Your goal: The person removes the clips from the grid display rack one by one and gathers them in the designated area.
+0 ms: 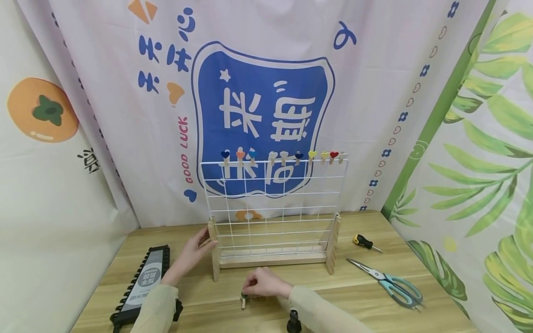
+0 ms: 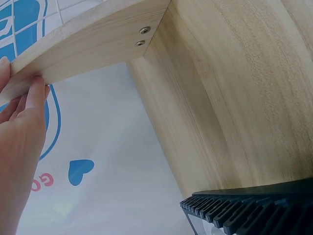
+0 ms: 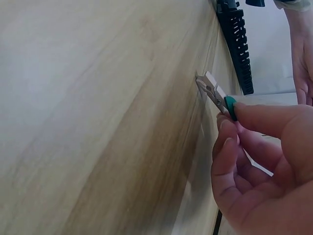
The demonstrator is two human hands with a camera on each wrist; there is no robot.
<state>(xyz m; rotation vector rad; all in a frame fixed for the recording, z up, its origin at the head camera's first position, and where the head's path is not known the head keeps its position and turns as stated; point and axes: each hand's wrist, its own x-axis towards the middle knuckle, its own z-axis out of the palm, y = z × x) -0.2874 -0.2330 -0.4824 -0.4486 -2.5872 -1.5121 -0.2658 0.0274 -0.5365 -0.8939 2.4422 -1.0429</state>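
A white wire grid (image 1: 275, 223) stands upright in a wooden base (image 1: 275, 262) on the table. Along its top wire sits a row of small wooden clothespins with coloured hearts, among them a red heart (image 1: 334, 155). My left hand (image 1: 192, 253) grips the left wooden side post (image 2: 93, 49) of the stand, fingers and thumb on either side. In front of the base, my right hand (image 1: 266, 283) pinches a mini wooden clothespin (image 3: 214, 89) with a green piece at the pinched end. Its bare wooden end points away from the fingers, low over the tabletop.
A black and grey toothed rack (image 1: 145, 282) lies left of the left forearm. To the right are a yellow-black screwdriver (image 1: 366, 243) and scissors (image 1: 389, 282) with teal handles. A printed curtain (image 1: 374, 92) hangs behind the table.
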